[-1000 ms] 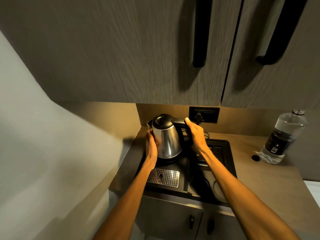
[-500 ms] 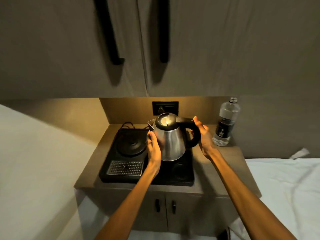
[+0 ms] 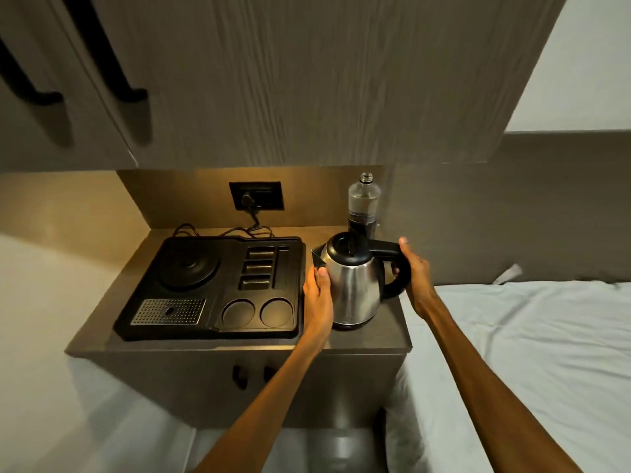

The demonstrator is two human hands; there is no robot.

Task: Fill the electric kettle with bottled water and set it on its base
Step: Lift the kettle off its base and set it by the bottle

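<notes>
A steel electric kettle (image 3: pixel 355 291) with a black lid and handle stands upright on the counter, right of the black tray. My right hand (image 3: pixel 415 278) grips its black handle. My left hand (image 3: pixel 317 295) lies flat against its left side. The round kettle base (image 3: pixel 187 266) sits bare in the tray's back left corner. A clear water bottle (image 3: pixel 364 199) with no cap stands behind the kettle against the wall; its lower part is hidden by the kettle.
The black tray (image 3: pixel 218 331) has a metal drip grille (image 3: pixel 169 311), two round cup wells and several slots. A cord runs from the base to a wall socket (image 3: pixel 256 200). Cabinets hang close overhead. A white bed (image 3: pixel 519 353) adjoins the counter's right edge (image 3: pixel 406 336).
The kettle has come off its base and travelled right, over the tray, down onto the counter beside it. Both hands went with it. The view has swung right.
</notes>
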